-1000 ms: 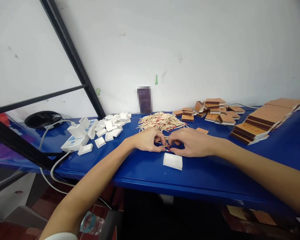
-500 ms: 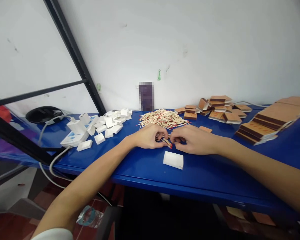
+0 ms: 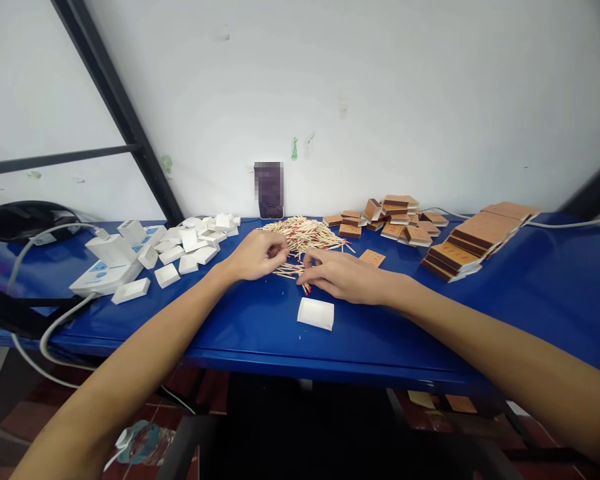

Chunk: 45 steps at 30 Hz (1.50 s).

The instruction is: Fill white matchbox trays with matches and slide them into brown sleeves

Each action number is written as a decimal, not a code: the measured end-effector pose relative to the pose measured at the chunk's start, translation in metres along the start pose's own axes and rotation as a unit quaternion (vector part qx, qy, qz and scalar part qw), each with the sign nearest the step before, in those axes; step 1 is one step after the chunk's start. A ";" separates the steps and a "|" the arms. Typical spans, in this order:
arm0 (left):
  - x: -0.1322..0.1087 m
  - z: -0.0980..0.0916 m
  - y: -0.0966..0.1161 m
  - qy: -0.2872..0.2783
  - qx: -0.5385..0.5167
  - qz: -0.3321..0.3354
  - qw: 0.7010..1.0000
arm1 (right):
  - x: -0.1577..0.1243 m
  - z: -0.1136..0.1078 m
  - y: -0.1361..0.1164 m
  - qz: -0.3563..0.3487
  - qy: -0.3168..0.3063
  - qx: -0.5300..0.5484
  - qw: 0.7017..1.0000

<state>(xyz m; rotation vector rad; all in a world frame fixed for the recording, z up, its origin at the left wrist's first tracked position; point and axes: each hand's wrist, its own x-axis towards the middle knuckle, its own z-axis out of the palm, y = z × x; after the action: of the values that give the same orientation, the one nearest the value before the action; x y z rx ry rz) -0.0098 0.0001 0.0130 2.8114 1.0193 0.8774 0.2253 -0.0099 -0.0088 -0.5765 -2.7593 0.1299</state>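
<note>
My right hand (image 3: 343, 275) is closed in a pinch on a few matches (image 3: 307, 289), their red heads poking out below the fingertips. Just left of it, my left hand (image 3: 260, 255) is curled at the front left edge of a heap of loose matches (image 3: 307, 235). Its thumb and fingertips are together, and anything between them is hidden. Several matches (image 3: 287, 269) lie on the blue table between the two hands. Nearer the table's front edge sits a white matchbox tray (image 3: 316, 313). Beside my right hand lies an orange-brown matchbox sleeve (image 3: 373, 258).
White trays (image 3: 190, 241) are piled at the left, next to a white power strip (image 3: 107, 273) with cables. Brown matchboxes (image 3: 400, 217) lie heaped at the back right, with stacked ones (image 3: 475, 237) further right. A dark phone-like object (image 3: 270, 193) leans on the wall.
My hands have separated. The left has moved back to the match heap, while the right keeps some matches low over the table. The whole view has shifted, with things now further left.
</note>
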 end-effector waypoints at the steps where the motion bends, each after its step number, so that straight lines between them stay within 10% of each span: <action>1: 0.000 0.000 0.001 -0.003 0.010 0.002 1.000 | 0.000 0.000 -0.001 -0.002 0.002 0.003 1.000; 45: 0.005 0.010 0.028 -0.168 0.038 0.026 0.985 | -0.008 -0.015 0.043 0.112 0.020 0.016 0.993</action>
<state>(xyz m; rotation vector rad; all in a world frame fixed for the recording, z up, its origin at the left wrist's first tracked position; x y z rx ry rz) 0.0149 -0.0168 0.0128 2.9194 0.9481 0.3511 0.2532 0.0272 -0.0031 -0.8696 -2.6423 0.2099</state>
